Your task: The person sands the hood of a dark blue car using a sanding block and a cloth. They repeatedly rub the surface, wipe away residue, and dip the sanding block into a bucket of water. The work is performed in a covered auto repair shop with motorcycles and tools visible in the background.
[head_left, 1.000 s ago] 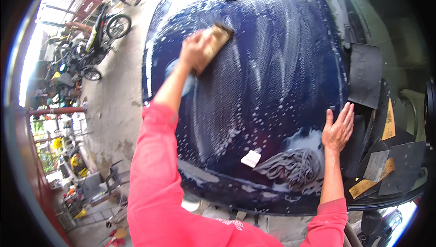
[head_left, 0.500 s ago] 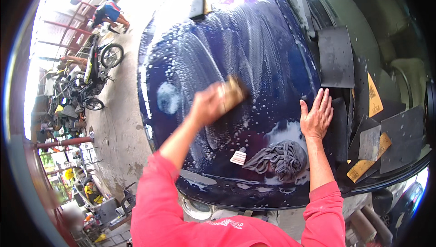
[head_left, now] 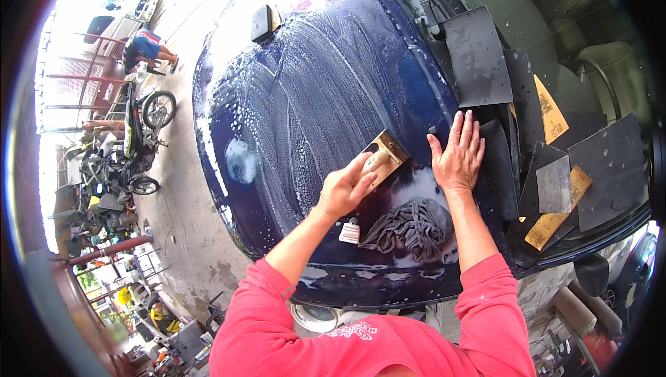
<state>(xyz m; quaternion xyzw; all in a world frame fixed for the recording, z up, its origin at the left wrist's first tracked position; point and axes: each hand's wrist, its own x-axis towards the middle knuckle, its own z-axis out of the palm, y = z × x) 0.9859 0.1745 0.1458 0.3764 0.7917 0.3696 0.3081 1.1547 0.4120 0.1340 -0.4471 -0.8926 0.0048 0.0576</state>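
My left hand [head_left: 345,188] is closed on a tan sanding block [head_left: 390,156] with a rounded handle. The block lies on the wet, dark blue car hood [head_left: 333,99], which is streaked with milky suds. My right hand [head_left: 459,153] rests flat with its fingers stretched out, close to the hood's edge by the windshield. A crumpled grey rag [head_left: 413,228] lies between my forearms. Beside it, near my left wrist, is a small white bottle [head_left: 350,231]. What is under the sanding block is hidden.
Dark sandpaper sheets [head_left: 475,58] and tan-backed pieces [head_left: 551,113] lie across the windshield base. A black block [head_left: 262,23] sits on the far left of the hood. Past the concrete floor [head_left: 177,169], motorcycles [head_left: 139,134] stand near a bent-over person [head_left: 147,47].
My left hand has brought the sanding block right and slightly nearer across the hood, leaving denser streaks in the suds. My right hand stays flat. The whole view has shifted a little.
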